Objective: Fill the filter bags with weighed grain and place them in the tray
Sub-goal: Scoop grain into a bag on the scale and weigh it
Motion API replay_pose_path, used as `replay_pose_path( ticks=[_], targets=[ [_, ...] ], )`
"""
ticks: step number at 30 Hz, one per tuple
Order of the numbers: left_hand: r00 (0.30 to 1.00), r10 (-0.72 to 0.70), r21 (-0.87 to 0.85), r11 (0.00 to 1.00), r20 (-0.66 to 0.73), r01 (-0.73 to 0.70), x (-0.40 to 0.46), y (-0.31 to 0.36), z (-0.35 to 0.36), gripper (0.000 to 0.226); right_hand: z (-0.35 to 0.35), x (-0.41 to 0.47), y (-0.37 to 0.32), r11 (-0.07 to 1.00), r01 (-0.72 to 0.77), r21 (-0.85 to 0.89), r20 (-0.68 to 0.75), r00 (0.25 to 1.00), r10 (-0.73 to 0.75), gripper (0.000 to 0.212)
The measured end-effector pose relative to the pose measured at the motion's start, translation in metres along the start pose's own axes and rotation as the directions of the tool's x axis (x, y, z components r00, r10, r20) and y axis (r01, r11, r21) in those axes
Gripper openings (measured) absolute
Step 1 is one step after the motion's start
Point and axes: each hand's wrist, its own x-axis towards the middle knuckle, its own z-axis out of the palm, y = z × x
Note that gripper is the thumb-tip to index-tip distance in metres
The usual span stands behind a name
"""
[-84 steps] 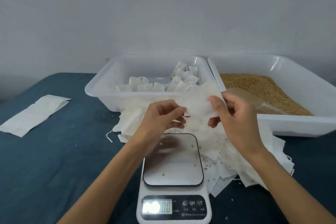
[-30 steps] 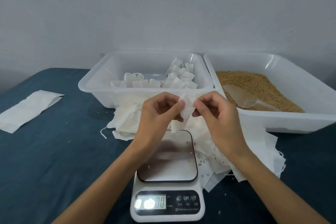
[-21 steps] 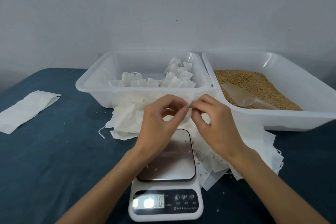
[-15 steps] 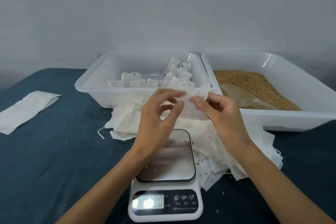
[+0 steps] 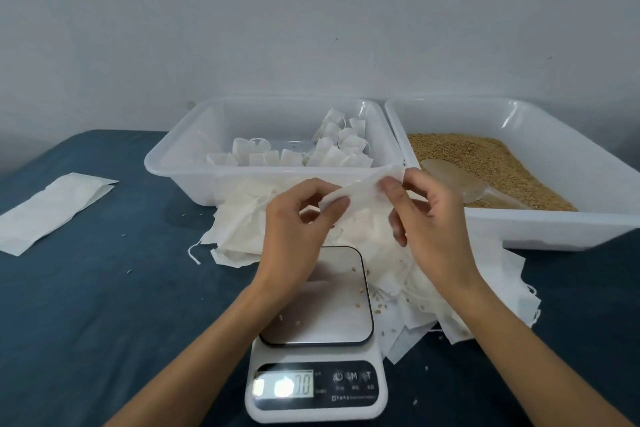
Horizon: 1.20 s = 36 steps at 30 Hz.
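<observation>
Above the white digital scale (image 5: 316, 329), our left hand (image 5: 298, 232) and right hand (image 5: 429, 218) now pinch a thin white paper filter bag (image 5: 363, 192), spread wide after being bunched, still unfilled, with the brown grain (image 5: 485, 166) at two o'clock.

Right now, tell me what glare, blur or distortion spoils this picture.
Head view: glare washes out the left part of the scale display, so only the last digits read as zeros; a bright highlight sits on the grain tray's far rim; the steel scale platform carries soft reflections of the hands; the wide lens bends the table edge; the filter bag looks slightly soft.
</observation>
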Motion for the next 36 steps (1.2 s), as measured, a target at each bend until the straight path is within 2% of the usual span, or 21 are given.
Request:
replay_pose_path(
  ticks=[6,10,14,17,20,24,26,30,34,36],
  targets=[
    [0.995,-0.079,-0.140,0.988,-0.067,0.069,0.0056,0.0003,-0.0034,0.011,0.0004,-0.0023,-0.0028,0.994,-0.103,0.045,0.063,0.993,0.100,0.034],
    [0.978,-0.183,-0.212,0.964,-0.102,0.158,0.0068,0.0009,-0.0040,0.020,-0.0003,-0.0010,-0.0049,0.990,-0.120,0.069,0.104,0.988,0.112,0.042],
    [0.963,-0.254,-0.262,0.939,-0.088,0.224,0.0091,0.0038,-0.0083,0.029,-0.0019,-0.0012,-0.0081,1.000,-0.005,0.018,0.239,0.971,0.000,0.024],
    [0.968,-0.234,-0.218,0.953,-0.088,0.210,0.0094,0.0058,-0.0090,0.033,-0.0008,-0.0040,-0.0041,0.991,0.085,-0.105,0.230,0.971,-0.059,0.033],
    [0.967,-0.241,-0.198,0.955,-0.080,0.222,0.0091,0.0064,-0.0067,0.034,-0.0001,-0.0064,-0.0033,0.985,0.145,-0.097,0.219,0.968,-0.121,0.033],
    [0.965,-0.263,-0.212,0.943,-0.004,0.256,0.0091,0.0069,-0.0068,0.029,-0.0003,-0.0060,-0.0042,0.940,0.282,-0.191,0.300,0.929,-0.217,0.033],
    [0.960,-0.281,-0.231,0.934,-0.006,0.272,0.0090,0.0074,-0.0072,0.027,0.0001,-0.0059,-0.0033,0.946,0.258,-0.196,0.269,0.942,-0.201,0.041],
    [0.950,-0.313,-0.283,0.910,0.009,0.303,0.0103,0.0053,-0.0078,0.025,-0.0023,-0.0064,-0.0041,0.992,0.119,-0.048,0.179,0.978,-0.108,0.045],
    [0.944,-0.330,-0.302,0.897,0.027,0.323,0.0095,0.0084,-0.0078,0.017,-0.0023,-0.0034,-0.0066,0.998,0.027,0.053,0.204,0.978,-0.037,0.060],
    [0.945,-0.325,-0.251,0.918,-0.031,0.307,0.0095,0.0100,-0.0074,0.016,-0.0025,-0.0032,-0.0098,1.000,0.017,0.026,0.189,0.982,-0.022,0.056]
  ],
)
